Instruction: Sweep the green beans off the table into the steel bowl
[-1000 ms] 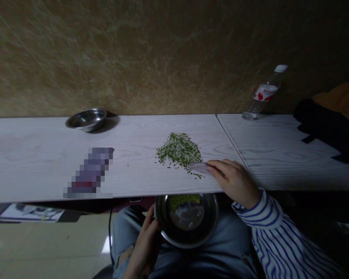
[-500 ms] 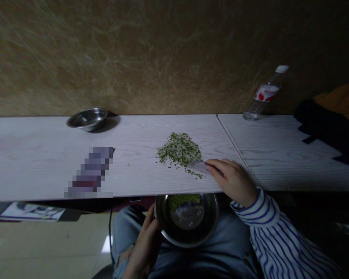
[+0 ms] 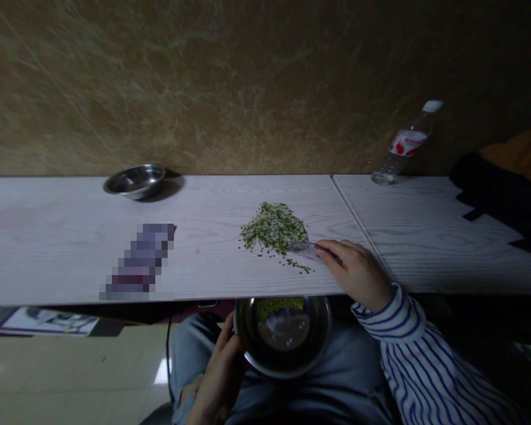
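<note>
Green and white grains (image 3: 274,227): a loose heap spread on the pale bench (image 3: 207,230), ahead and to the left of the right fingertips and apart from them, with the translucent piece between.
Translucent piece (image 3: 305,251): thin, lying low, its far end at the heap's near right edge, its near end in the right hand (image 3: 360,274).
Right fingers: pinched together, thumb against the forefinger side, the piece gripped between them.
Stray grains (image 3: 301,268): a short trail just below the piece, towards the bench's front edge.
Steel bowl (image 3: 287,367): over the lap, just below the bench edge, green grains gathered along its far side.
Left hand (image 3: 221,369): closed on the bowl's left side; some fingertips hidden.
Second bowl (image 3: 135,183): at the back of the bench, left of the heap.
Bottle (image 3: 407,143): white-capped, near the wall, right of the heap.
Pixelated item (image 3: 144,257): flat on the bench, well left of the right hand.
</note>
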`<control>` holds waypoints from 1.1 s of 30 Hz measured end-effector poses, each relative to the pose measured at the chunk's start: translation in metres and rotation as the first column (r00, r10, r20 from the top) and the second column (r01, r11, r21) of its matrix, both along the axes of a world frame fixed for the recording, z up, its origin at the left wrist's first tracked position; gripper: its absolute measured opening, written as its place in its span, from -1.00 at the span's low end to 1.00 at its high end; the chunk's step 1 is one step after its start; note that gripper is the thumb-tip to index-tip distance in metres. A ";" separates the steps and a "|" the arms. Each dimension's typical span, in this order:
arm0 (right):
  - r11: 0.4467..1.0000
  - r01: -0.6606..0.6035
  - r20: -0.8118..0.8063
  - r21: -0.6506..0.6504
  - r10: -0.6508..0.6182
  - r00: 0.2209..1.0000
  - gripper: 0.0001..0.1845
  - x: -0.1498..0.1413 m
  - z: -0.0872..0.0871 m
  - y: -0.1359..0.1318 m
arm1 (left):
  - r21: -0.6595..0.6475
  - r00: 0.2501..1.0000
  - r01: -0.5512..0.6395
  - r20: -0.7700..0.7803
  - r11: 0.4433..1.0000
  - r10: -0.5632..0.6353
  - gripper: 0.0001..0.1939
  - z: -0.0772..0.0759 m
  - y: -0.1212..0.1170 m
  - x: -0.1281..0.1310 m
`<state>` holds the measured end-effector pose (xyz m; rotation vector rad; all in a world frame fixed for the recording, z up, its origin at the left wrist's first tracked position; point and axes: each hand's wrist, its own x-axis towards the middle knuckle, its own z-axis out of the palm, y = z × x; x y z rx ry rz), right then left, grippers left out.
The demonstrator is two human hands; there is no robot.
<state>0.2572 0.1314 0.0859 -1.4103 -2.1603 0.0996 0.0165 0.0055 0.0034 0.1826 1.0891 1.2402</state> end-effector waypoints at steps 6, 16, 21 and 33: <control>0.999 -0.041 -0.001 0.010 0.041 0.999 -0.77 -0.007 -0.001 -0.001 | 0.004 1.000 0.012 -0.014 1.000 -0.011 -0.31 -0.002 -0.001 -0.002; 0.997 -0.072 -0.021 0.021 0.072 0.997 -0.78 -0.011 -0.003 0.003 | 0.009 1.000 0.000 -0.022 1.000 0.000 -0.38 -0.003 0.000 -0.005; 0.998 -0.055 -0.014 0.025 0.056 0.998 -0.78 -0.012 -0.004 0.004 | -0.019 1.000 -0.017 -0.022 1.000 0.017 -0.30 -0.004 -0.001 -0.006; 0.997 -0.072 -0.019 0.001 0.072 0.997 -0.79 -0.010 -0.001 0.001 | -0.009 1.000 0.008 -0.007 1.000 -0.008 -0.31 0.000 0.000 -0.004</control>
